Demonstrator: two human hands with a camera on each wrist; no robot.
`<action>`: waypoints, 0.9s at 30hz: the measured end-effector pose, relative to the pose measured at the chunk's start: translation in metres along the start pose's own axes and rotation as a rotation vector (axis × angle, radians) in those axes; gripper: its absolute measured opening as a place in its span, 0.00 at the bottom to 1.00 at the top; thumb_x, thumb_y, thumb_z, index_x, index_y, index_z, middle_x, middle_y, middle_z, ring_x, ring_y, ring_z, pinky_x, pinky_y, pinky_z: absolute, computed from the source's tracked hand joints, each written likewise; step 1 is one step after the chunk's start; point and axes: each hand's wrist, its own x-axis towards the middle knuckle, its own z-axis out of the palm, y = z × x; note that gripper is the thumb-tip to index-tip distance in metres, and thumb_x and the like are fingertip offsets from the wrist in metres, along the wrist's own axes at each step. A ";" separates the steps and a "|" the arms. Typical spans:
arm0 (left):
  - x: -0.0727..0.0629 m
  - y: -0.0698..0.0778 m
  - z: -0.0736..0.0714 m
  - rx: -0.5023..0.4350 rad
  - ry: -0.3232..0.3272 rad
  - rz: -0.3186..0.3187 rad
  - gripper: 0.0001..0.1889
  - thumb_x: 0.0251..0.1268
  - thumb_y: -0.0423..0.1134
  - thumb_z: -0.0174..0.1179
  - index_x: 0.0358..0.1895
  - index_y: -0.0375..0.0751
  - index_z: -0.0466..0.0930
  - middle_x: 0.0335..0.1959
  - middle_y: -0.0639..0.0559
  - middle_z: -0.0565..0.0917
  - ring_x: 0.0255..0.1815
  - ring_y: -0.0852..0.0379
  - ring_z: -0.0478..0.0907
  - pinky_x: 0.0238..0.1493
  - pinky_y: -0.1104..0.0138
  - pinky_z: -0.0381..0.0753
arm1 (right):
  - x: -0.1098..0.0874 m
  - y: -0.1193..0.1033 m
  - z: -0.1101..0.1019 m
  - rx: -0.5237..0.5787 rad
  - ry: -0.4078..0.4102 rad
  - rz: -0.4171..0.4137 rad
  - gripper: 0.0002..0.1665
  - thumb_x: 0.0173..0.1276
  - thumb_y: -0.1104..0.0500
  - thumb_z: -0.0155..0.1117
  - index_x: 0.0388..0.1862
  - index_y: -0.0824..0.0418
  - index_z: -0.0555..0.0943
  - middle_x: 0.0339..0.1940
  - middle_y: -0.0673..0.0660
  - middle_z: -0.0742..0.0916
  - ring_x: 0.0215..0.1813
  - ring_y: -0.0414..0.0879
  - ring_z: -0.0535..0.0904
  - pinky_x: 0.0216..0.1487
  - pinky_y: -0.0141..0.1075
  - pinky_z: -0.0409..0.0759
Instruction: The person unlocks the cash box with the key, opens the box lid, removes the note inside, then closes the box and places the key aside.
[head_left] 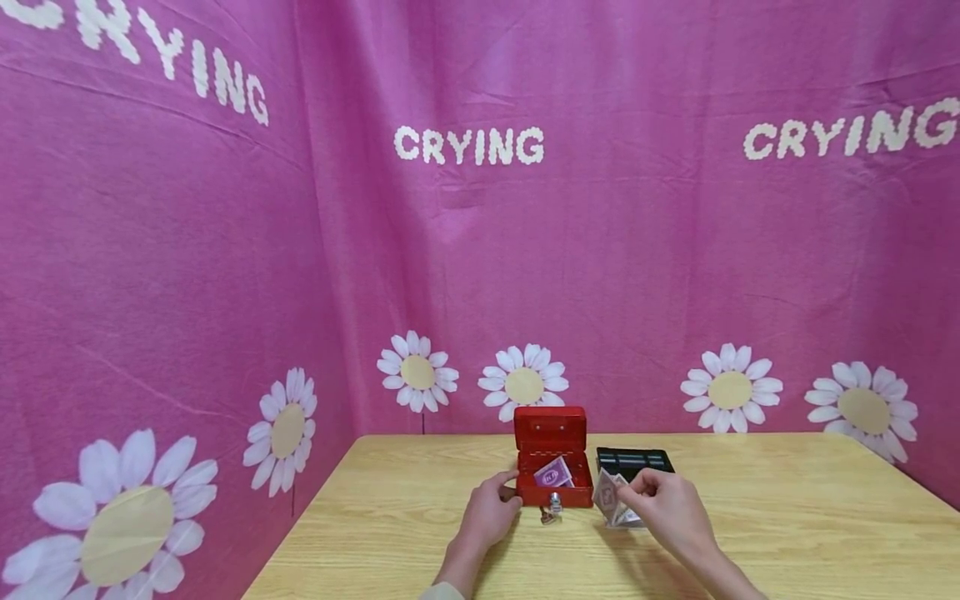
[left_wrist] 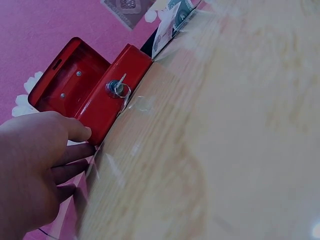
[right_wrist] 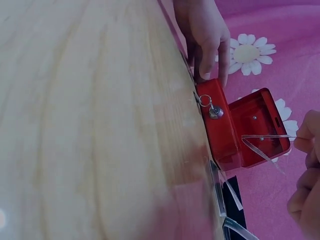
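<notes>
A red cash box stands with its lid raised and a purple banknote lying inside. My left hand touches the box's left side, thumb near the front corner and the other fingers loosely extended. Keys on a ring hang from the lock on the box's front. Right of the box, my right hand pinches a folded banknote between thumb and finger. In the right wrist view that note appears edge-on as a V. Other banknotes lie below it.
A black compartmented tray sits right of the cash box, partly hidden behind my right hand. The box and tray are on a light wooden table. A pink curtain with daisies and lettering closes off the back and left.
</notes>
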 end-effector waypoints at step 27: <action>-0.001 0.001 -0.001 -0.009 0.004 -0.018 0.23 0.63 0.31 0.61 0.63 0.35 0.77 0.39 0.46 0.89 0.42 0.54 0.84 0.52 0.52 0.79 | -0.016 0.017 -0.003 -0.161 -0.087 0.004 0.13 0.55 0.52 0.70 0.16 0.50 0.76 0.16 0.46 0.75 0.23 0.40 0.67 0.22 0.34 0.60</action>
